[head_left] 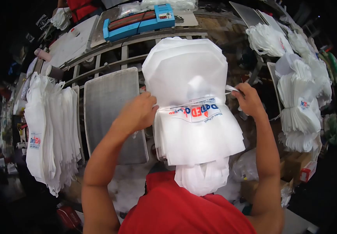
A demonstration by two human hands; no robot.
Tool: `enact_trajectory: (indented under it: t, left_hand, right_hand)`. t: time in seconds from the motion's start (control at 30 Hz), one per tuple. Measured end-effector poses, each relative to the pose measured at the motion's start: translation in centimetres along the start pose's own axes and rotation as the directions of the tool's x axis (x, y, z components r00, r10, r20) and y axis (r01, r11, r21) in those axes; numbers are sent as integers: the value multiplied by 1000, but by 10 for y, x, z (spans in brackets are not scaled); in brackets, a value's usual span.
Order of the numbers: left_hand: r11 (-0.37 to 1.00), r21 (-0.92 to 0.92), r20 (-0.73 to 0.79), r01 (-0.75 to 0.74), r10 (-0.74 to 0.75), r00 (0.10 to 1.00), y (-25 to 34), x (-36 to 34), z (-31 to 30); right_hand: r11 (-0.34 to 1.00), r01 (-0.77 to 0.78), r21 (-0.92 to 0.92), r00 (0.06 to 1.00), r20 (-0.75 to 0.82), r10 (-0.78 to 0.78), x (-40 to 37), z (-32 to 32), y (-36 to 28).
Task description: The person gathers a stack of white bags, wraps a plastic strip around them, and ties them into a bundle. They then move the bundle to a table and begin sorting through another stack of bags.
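Observation:
In front of me is a thick bundle of white fabric bags point(199, 136) with blue and red print, cinched across the middle so that both ends fan out. Bag handles hang from its lower end near my red shirt. My right hand point(249, 99) is closed, pinching a thin white strip point(232, 89) at the bundle's right side, level with the cinched waist. At the left side of that waist, my left hand point(143, 111) is closed with its fingertips against the bags. What it pinches is mostly hidden.
A grey board point(115, 117) lies left of the bundle on a metal frame. More bag stacks hang at the left point(51, 132) and right point(299, 105). A blue sealing machine point(137, 24) stands at the back. Part of another person in red point(82, 8) shows at the top.

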State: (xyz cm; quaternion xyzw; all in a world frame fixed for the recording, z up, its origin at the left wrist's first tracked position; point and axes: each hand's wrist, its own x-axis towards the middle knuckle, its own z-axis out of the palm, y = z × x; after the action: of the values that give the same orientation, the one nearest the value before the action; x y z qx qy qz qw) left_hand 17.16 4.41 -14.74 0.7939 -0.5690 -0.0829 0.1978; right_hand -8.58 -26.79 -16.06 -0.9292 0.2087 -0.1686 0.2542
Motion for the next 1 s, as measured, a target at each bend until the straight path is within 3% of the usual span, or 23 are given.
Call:
enact_trajectory:
  t: [0.1, 0.17, 0.23, 0.3, 0.37, 0.47, 0.5, 0.53, 0.57, 0.67, 0.83, 0.93, 1.0]
  left_hand:
    - [983, 154, 36, -97, 93, 995, 33, 41, -30]
    - [939, 308, -45, -151, 173, 984, 47, 73, -36]
    - [934, 308, -67, -178, 208, 976, 77, 94, -57]
    - [931, 305, -89, -199, 236, 968, 90, 97, -62]
    - [916, 362, 3, -175, 187, 982, 84, 82, -66]
    - [958, 287, 166, -2, -48, 985, 25, 47, -43]
    - [969, 236, 236, 76, -133, 963, 3, 36, -28]
    - [985, 139, 156, 102, -123, 980, -21, 19, 2]
    - [992, 35, 74, 122, -124, 989, -40, 2, 32]
    - [973, -92, 85, 210, -203, 976, -61, -24, 79]
    - [945, -209, 10, 253, -257, 966, -68, -35, 89]
    - [943, -199, 4, 267, -272, 962, -64, -43, 77]
    - [947, -163, 0, 278, -281, 960, -56, -42, 62]
  right_hand:
    - [998, -61, 19, 998, 20, 60, -12, 20, 23]
    - [994, -107, 35, 993, 44, 106, -27, 55, 48]
    - [837, -362, 410, 929, 82, 361, -43, 82, 65]
    - [849, -352, 394, 933, 71, 353, -41, 83, 72]
    - [858, -343, 382, 935, 53, 350, -41, 78, 68]
    - [903, -329, 276, 944, 118, 308, -32, 55, 61]
    - [971, -159, 180, 987, 44, 153, -28, 50, 61]
    - [998, 13, 69, 1000, -13, -12, -24, 45, 60]
    - [997, 17, 75, 1000, -12, -16, -18, 35, 52]
    - [986, 155, -61, 988, -10, -156, 6, 4, 24]
    - [991, 126, -38, 984, 130, -120, 6, 8, 74]
    - [977, -196, 90, 966, 189, 176, -17, 40, 92]
    - [980, -173, 98, 977, 142, 158, -18, 47, 87]
